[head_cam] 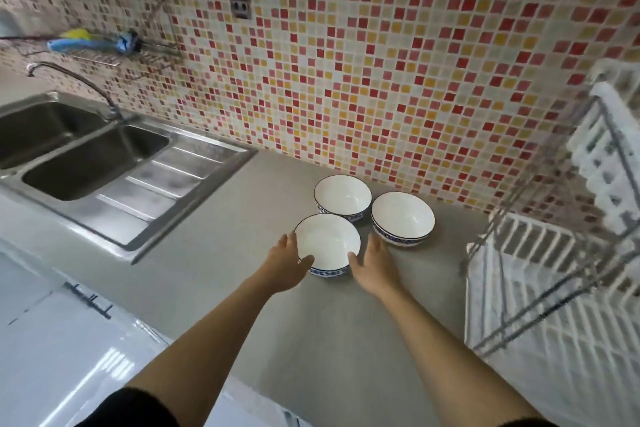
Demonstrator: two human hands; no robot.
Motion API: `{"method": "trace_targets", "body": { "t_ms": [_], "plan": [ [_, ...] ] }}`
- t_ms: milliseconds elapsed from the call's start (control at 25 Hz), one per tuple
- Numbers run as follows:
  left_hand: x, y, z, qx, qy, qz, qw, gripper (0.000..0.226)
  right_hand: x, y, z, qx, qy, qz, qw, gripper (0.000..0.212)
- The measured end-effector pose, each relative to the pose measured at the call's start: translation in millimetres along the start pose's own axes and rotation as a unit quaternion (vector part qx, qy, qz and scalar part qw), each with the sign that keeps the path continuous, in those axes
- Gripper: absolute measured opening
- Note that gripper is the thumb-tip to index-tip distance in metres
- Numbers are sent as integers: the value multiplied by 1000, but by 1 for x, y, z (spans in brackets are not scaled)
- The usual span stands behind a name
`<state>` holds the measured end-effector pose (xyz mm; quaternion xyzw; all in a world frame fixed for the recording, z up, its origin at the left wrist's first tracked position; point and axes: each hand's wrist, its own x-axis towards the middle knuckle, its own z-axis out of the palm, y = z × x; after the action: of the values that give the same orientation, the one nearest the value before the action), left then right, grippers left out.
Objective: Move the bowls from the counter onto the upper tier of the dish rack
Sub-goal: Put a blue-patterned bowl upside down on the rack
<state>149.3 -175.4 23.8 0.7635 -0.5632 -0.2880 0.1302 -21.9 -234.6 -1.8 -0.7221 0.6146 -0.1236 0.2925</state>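
Note:
Three white bowls with blue patterned bands stand on the grey counter (221, 270). The nearest bowl (327, 241) sits between my hands. My left hand (287, 263) cups its left side, thumb on the rim. My right hand (372, 262) touches its right side, thumb at the rim. The bowl still rests on the counter. A second bowl (342, 196) stands behind it near the wall, and a third bowl (402, 218) stands to the right. The white dish rack (540, 274) with a metal frame is at the right; its upper tier (602, 156) holds nothing that I can see.
A steel double sink (86, 156) with a drainboard and tap lies at the left. Mosaic tile wall runs behind the counter. A wall rack with a blue and yellow brush (90, 40) hangs above the sink. White cabinet fronts are at the lower left.

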Motion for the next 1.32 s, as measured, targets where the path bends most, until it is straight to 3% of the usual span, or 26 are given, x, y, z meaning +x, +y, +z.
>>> {"method": "trace_targets", "body": {
  "t_ms": [240,440,680,840,1000,1320],
  "plan": [
    [61,-9,20,-8,-34,-44,998,75,55,12,31,49,-27,63,996,64],
    [79,-15,29,-3,-24,-77,997,70,67,21,39,21,-47,58,997,33],
    [51,-13,22,-7,-4,-65,998,82,38,14,30,80,-25,3,996,44],
    [9,-3,-4,-35,52,-17,998,97,-2,-4,3,74,14,-69,995,59],
    [-49,14,-27,-85,144,41,985,93,-59,-30,-33,87,83,-153,981,60],
    [-173,67,-66,-290,286,219,887,50,-193,-66,-102,139,238,-245,930,52]
  ]
}}
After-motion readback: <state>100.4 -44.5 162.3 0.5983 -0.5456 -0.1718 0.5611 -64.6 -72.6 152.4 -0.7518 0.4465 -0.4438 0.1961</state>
